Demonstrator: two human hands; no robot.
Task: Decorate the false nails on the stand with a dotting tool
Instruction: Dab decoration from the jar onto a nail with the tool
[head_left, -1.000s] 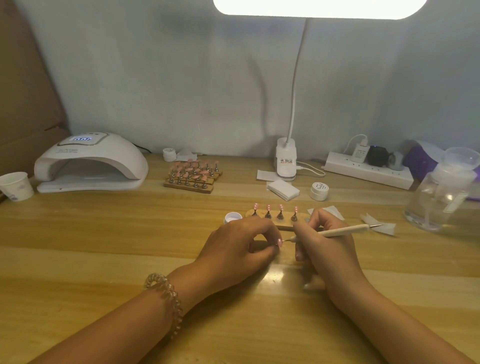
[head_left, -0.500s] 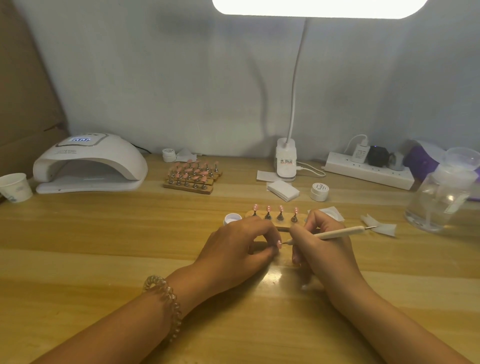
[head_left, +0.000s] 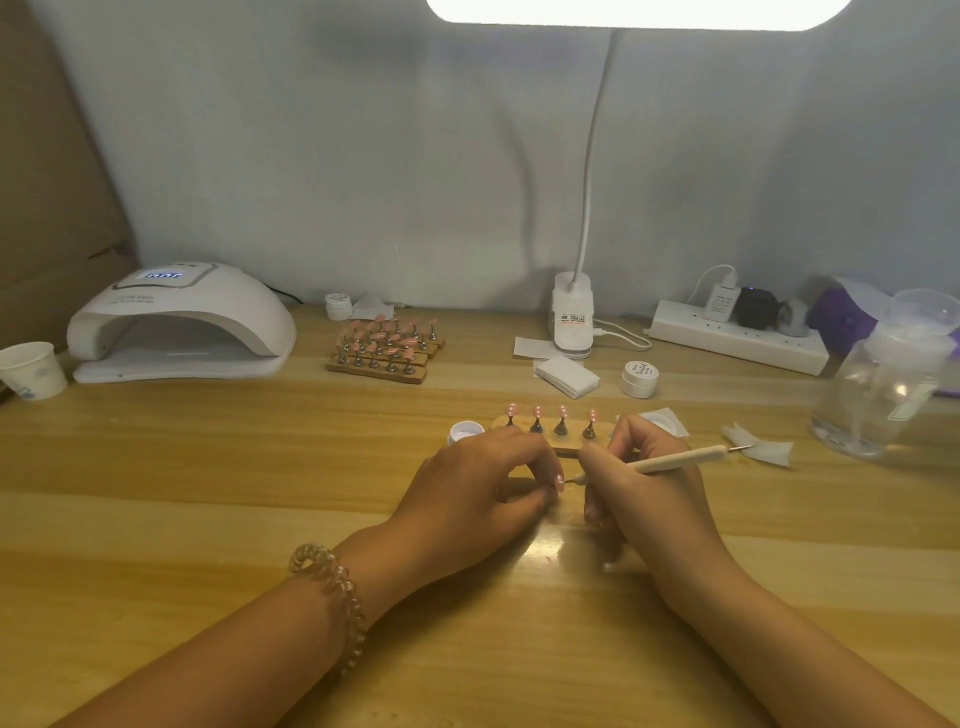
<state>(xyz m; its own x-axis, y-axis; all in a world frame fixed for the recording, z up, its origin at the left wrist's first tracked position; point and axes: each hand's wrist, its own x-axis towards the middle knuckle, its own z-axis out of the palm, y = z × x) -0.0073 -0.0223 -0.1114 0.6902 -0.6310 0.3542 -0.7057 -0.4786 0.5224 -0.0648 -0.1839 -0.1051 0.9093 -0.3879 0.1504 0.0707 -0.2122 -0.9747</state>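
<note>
**A:** Where's the false nail (head_left: 559, 482)?

**B:** Pinched in the left hand (head_left: 483, 483), just beside the right hand (head_left: 649, 493), which grips the dotting tool (head_left: 675, 460) like a pen. The stand (head_left: 566, 451) lies just beyond both.

**A:** How will it handle?

**B:** Likely light, thin and slick, so hold it by the edges and dab softly.

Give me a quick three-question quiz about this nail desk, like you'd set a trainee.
1. True or false: the right hand holds the dotting tool like a pen.
2. How many pink nails stand upright on the near stand?
3. The tool's near tip points at: A) the single nail pinched in the left hand; B) the paper cup; C) the glass jar.
Key: 1 true; 2 four; 3 A.
</note>
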